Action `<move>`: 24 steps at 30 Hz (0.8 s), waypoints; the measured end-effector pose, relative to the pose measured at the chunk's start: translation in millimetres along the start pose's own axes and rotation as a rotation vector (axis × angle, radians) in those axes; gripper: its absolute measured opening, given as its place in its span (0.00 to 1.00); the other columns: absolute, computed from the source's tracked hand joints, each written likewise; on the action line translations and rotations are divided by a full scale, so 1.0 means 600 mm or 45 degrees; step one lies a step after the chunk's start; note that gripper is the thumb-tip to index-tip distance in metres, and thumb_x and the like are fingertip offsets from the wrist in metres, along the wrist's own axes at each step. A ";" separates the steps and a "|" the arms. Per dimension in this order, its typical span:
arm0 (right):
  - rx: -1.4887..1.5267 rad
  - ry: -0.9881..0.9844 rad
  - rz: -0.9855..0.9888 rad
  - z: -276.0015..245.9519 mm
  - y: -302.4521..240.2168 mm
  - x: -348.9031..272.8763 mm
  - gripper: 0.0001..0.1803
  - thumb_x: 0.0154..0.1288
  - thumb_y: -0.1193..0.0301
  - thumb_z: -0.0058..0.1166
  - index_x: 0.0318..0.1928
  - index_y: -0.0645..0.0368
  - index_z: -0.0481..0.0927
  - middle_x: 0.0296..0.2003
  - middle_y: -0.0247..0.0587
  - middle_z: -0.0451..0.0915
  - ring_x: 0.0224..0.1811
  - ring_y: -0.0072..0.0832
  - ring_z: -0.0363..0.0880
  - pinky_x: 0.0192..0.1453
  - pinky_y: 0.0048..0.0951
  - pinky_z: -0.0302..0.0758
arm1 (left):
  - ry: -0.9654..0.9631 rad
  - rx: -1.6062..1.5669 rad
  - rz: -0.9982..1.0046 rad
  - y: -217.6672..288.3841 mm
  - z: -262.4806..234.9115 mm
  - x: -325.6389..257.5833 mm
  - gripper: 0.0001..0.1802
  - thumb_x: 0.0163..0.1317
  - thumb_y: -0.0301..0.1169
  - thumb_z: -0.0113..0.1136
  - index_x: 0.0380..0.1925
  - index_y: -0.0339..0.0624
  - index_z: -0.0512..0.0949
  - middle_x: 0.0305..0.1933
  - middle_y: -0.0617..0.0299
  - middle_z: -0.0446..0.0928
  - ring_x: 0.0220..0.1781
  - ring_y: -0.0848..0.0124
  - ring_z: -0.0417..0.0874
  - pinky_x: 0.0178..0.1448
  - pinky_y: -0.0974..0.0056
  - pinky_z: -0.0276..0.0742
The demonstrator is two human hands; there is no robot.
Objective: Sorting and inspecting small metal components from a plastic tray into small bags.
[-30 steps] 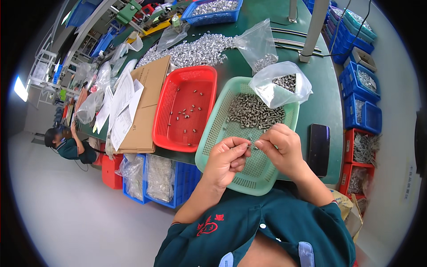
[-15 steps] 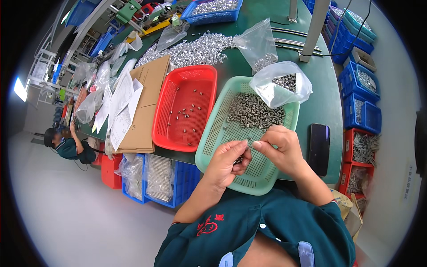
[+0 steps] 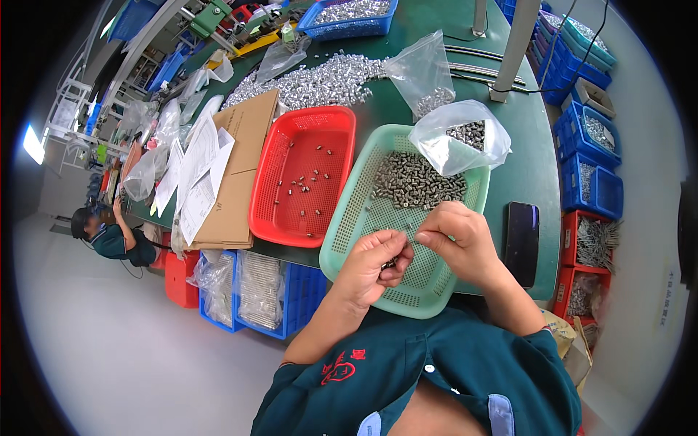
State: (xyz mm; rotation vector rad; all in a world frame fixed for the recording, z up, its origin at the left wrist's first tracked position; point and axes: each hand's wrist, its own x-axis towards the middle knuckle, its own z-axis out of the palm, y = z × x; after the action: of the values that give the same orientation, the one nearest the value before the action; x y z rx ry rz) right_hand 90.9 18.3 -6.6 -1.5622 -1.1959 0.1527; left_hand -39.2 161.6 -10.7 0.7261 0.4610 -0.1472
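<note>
On the shirt (image 3: 407, 370), red embroidery (image 3: 340, 368): characters around an outlined emblem. On the papers (image 3: 200, 182) to the left, fine print too small to read; on the card (image 3: 243, 156) partly beneath them, a short dark mark near the close end. At far right, small lettering (image 3: 665, 298) on the pale wall (image 3: 654, 182), running sideways in view. Over the near half of the green tray (image 3: 355, 207), both hands raised, side by side and close together. In the left hand (image 3: 372, 265), fingers curled around small dark metal parts (image 3: 390, 264), thumb against the index finger. In the right hand (image 3: 459, 240), fingers bent with thumb near the index finger; cannot tell whether clamped on anything. In the tray's far half, a pile (image 3: 414, 185) of the same kind, with a clear bag (image 3: 445, 145) of more at the far right corner. Below the hands, bare mesh floor. Just left of the green rim, a red tray (image 3: 294, 145) with a few loose pieces (image 3: 302, 191) inside. At the near end, green rim extending past the line of the worktop (image 3: 527, 138) edge. Right of that rim, a strip of open surface, then a black phone (image 3: 521, 243) near the worktop's curved right edge.
</note>
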 end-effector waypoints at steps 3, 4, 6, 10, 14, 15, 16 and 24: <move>0.051 0.012 0.031 0.001 -0.002 0.003 0.06 0.53 0.74 0.62 0.25 0.61 0.78 0.19 0.40 0.75 0.24 0.37 0.74 0.34 0.34 0.69 | 0.000 0.040 -0.018 0.000 0.001 -0.001 0.15 0.67 0.39 0.53 0.27 0.40 0.75 0.20 0.66 0.70 0.14 0.84 0.58 0.18 0.78 0.52; 0.052 0.012 0.032 0.001 -0.002 0.003 0.06 0.53 0.74 0.62 0.25 0.61 0.78 0.19 0.40 0.75 0.24 0.37 0.74 0.34 0.34 0.69 | -0.001 0.044 -0.025 -0.001 -0.001 -0.001 0.15 0.67 0.40 0.53 0.27 0.40 0.75 0.21 0.66 0.70 0.14 0.84 0.58 0.18 0.78 0.53; 0.042 -0.004 0.039 0.001 -0.003 0.003 0.07 0.54 0.73 0.62 0.25 0.62 0.78 0.19 0.41 0.74 0.24 0.37 0.74 0.33 0.34 0.69 | -0.001 0.047 -0.034 -0.002 -0.001 -0.002 0.16 0.67 0.40 0.53 0.27 0.40 0.75 0.21 0.65 0.70 0.14 0.84 0.58 0.18 0.78 0.53; 0.181 -0.028 0.240 -0.004 -0.001 -0.001 0.09 0.57 0.71 0.61 0.25 0.64 0.78 0.19 0.40 0.74 0.23 0.30 0.74 0.32 0.30 0.69 | -0.048 0.043 -0.074 0.001 0.005 -0.003 0.15 0.67 0.39 0.53 0.27 0.39 0.75 0.21 0.64 0.70 0.14 0.83 0.57 0.18 0.77 0.53; 0.577 -0.153 0.601 -0.006 0.017 -0.008 0.12 0.61 0.68 0.59 0.26 0.65 0.78 0.21 0.34 0.75 0.25 0.18 0.71 0.31 0.25 0.68 | -0.196 -0.012 -0.097 0.000 0.001 0.001 0.14 0.66 0.38 0.53 0.28 0.38 0.75 0.21 0.64 0.70 0.15 0.83 0.57 0.19 0.77 0.53; 0.715 -0.186 0.687 -0.006 0.020 -0.010 0.12 0.62 0.67 0.59 0.27 0.64 0.79 0.22 0.32 0.76 0.26 0.15 0.71 0.32 0.23 0.68 | -0.197 -0.012 -0.101 0.000 0.001 0.002 0.14 0.66 0.38 0.53 0.28 0.38 0.75 0.21 0.64 0.70 0.15 0.83 0.57 0.19 0.77 0.53; 0.715 -0.184 0.690 -0.009 0.018 -0.009 0.12 0.62 0.67 0.59 0.27 0.64 0.79 0.22 0.32 0.76 0.26 0.15 0.71 0.32 0.23 0.68 | -0.205 0.008 -0.113 0.001 0.002 0.002 0.14 0.66 0.38 0.53 0.27 0.38 0.75 0.21 0.64 0.70 0.15 0.84 0.57 0.19 0.77 0.53; 0.734 0.085 0.682 -0.025 0.020 0.004 0.12 0.64 0.67 0.57 0.27 0.63 0.79 0.23 0.29 0.76 0.27 0.14 0.70 0.32 0.19 0.67 | -0.173 -0.232 -0.037 0.005 -0.017 0.003 0.16 0.70 0.43 0.47 0.31 0.42 0.72 0.22 0.67 0.65 0.16 0.82 0.56 0.18 0.76 0.49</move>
State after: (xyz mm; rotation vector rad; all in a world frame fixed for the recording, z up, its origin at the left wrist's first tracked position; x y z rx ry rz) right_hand 108.9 11.2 -9.3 -1.3144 -0.5772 0.7232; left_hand -40.3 170.4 -16.4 0.5272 0.3502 -0.1783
